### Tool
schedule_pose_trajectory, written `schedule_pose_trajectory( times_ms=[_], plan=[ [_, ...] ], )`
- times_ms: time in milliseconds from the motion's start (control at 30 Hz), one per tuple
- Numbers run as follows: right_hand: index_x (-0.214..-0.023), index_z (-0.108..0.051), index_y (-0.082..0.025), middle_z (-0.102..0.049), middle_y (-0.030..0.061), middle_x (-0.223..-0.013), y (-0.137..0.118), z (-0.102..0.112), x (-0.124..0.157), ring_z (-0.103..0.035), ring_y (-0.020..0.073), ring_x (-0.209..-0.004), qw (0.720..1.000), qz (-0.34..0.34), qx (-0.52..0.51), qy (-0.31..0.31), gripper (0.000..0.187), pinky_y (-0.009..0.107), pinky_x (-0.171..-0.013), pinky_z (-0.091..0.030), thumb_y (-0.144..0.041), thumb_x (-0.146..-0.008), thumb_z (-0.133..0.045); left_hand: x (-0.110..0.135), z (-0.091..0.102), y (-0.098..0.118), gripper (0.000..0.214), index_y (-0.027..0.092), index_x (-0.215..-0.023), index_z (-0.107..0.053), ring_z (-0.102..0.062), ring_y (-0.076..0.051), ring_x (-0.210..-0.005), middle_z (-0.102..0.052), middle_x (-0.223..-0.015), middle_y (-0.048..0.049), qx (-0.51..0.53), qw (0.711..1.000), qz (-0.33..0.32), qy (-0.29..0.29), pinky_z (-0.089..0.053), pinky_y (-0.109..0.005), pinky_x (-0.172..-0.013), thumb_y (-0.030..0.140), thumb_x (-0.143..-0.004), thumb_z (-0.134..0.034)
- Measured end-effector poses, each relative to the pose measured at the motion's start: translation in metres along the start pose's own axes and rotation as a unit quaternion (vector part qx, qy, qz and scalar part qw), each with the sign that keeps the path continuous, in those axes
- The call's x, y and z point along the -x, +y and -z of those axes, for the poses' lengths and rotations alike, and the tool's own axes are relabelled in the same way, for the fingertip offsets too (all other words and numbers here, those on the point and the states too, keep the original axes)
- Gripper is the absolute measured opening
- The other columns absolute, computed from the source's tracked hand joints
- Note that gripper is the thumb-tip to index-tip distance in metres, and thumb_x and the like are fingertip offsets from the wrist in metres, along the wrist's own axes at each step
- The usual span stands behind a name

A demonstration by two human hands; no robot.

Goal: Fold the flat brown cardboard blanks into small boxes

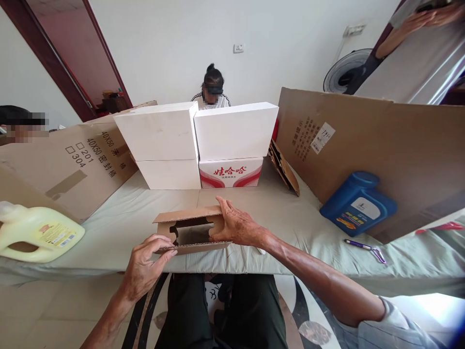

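Observation:
A small brown corrugated cardboard box (189,230), partly folded with cut-out notches in its side, lies at the near edge of the cloth-covered table (145,213). My left hand (143,264) pinches the box's near left corner, fingers closed on the cardboard. My right hand (236,225) grips the box's right end, thumb inside the opening and fingers over the top flap.
White boxes (196,140) are stacked at the table's far side, one with red print. Large cardboard sheets (381,150) lean left and right. A blue jug (358,203), a pale yellow jug (34,232) and a purple pen (363,246) lie about. A person sits behind the boxes.

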State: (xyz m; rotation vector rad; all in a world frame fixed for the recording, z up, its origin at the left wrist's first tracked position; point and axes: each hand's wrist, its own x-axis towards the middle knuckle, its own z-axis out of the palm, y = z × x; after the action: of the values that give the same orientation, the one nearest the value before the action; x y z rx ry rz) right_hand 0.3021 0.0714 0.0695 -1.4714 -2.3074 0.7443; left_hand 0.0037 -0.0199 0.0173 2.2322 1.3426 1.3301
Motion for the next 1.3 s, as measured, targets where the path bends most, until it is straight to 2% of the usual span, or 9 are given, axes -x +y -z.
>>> schedule_pose_trajectory(
  times_ms=[200,333,500,633,733,833,1033,1200,1300],
  plan=[
    [-0.167,-0.037,-0.026,-0.069,0.0157,-0.145,0.012,0.017,0.013,-0.070,0.0345,-0.126,0.985,0.018,-0.173,-0.003,0.098,0.047,-0.102,-0.057,-0.040,-0.081,-0.082,-0.016,0.008,0.005,0.013,0.023,-0.087,-0.075,-0.075,-0.017,-0.087,-0.078,-0.089,-0.0024,0.029,0.995,0.007,-0.091,-0.060,-0.025,-0.077,0.020,-0.099,-0.071],
    [-0.165,-0.043,-0.024,-0.066,0.0185,-0.153,0.023,0.015,0.018,-0.069,0.0346,-0.131,0.962,0.026,-0.273,-0.008,0.085,0.050,-0.103,-0.058,-0.034,-0.085,-0.069,-0.030,0.012,0.008,0.017,0.023,-0.083,-0.072,-0.074,-0.019,-0.091,-0.079,-0.097,-0.0054,0.001,0.990,0.003,-0.138,-0.059,-0.028,-0.076,0.022,-0.100,-0.067],
    [-0.153,-0.061,-0.018,-0.078,0.0142,-0.132,0.028,0.011,0.019,-0.072,0.0332,-0.121,0.979,0.044,-0.190,0.055,0.059,0.050,-0.105,-0.055,-0.031,-0.095,-0.053,-0.053,0.022,0.006,0.006,0.023,-0.094,-0.075,-0.058,-0.033,-0.147,-0.074,-0.142,-0.0102,-0.088,0.964,-0.046,-0.245,-0.051,-0.047,-0.115,0.021,-0.093,-0.069],
    [-0.129,-0.075,-0.021,-0.082,0.0067,-0.110,0.031,0.012,0.022,-0.073,0.0283,-0.108,0.985,0.091,-0.118,0.084,0.042,0.039,-0.096,-0.058,-0.029,-0.100,-0.047,-0.069,0.028,0.004,0.037,0.025,-0.120,-0.075,-0.061,-0.037,-0.142,-0.078,-0.130,-0.0088,-0.182,0.940,-0.053,-0.285,-0.048,-0.050,-0.112,0.022,-0.084,-0.077],
    [-0.135,-0.074,-0.022,-0.080,0.0088,-0.123,0.039,0.008,0.026,-0.071,0.0310,-0.119,0.987,0.089,-0.090,0.099,0.044,0.043,-0.104,-0.057,-0.032,-0.103,-0.046,-0.072,0.026,0.005,0.023,0.023,-0.101,-0.073,-0.068,-0.034,-0.121,-0.077,-0.107,-0.0071,-0.236,0.933,-0.076,-0.259,-0.047,-0.045,-0.094,0.032,-0.084,-0.084],
    [-0.144,-0.070,-0.025,-0.076,0.0100,-0.138,0.045,0.004,0.032,-0.069,0.0334,-0.129,0.989,0.090,-0.072,0.088,0.048,0.050,-0.114,-0.053,-0.035,-0.104,-0.046,-0.070,0.021,0.004,0.033,0.022,-0.090,-0.066,-0.067,-0.031,-0.104,-0.074,-0.100,-0.0067,-0.296,0.929,-0.117,-0.191,-0.042,-0.043,-0.084,0.044,-0.080,-0.090],
    [-0.142,-0.073,-0.024,-0.079,0.0099,-0.129,0.033,0.011,0.035,-0.071,0.0327,-0.125,0.993,0.089,-0.055,0.047,0.050,0.049,-0.111,-0.055,-0.031,-0.104,-0.040,-0.075,0.026,-0.013,0.052,0.025,-0.071,-0.055,-0.059,-0.030,-0.089,-0.067,-0.078,-0.0053,-0.371,0.912,-0.156,-0.082,-0.035,-0.041,-0.077,0.063,-0.079,-0.089],
    [-0.142,-0.073,-0.022,-0.075,0.0126,-0.138,0.027,0.008,0.029,-0.068,0.0352,-0.130,0.988,0.110,-0.108,0.026,0.052,0.051,-0.113,-0.052,-0.046,-0.110,-0.039,-0.082,0.036,-0.040,0.062,0.024,-0.061,-0.050,-0.053,-0.024,-0.077,-0.062,-0.068,-0.0026,-0.347,0.921,-0.160,-0.077,-0.030,-0.038,-0.071,0.071,-0.085,-0.082],
    [-0.148,-0.069,-0.025,-0.071,0.0124,-0.145,0.033,-0.008,0.018,-0.066,0.0350,-0.132,0.974,0.134,-0.182,0.007,0.063,0.047,-0.111,-0.054,-0.067,-0.102,-0.061,-0.082,0.034,-0.051,0.062,0.024,-0.061,-0.052,-0.053,-0.024,-0.077,-0.062,-0.067,-0.0025,-0.342,0.924,-0.158,-0.066,-0.030,-0.038,-0.072,0.073,-0.087,-0.080]
  ],
)
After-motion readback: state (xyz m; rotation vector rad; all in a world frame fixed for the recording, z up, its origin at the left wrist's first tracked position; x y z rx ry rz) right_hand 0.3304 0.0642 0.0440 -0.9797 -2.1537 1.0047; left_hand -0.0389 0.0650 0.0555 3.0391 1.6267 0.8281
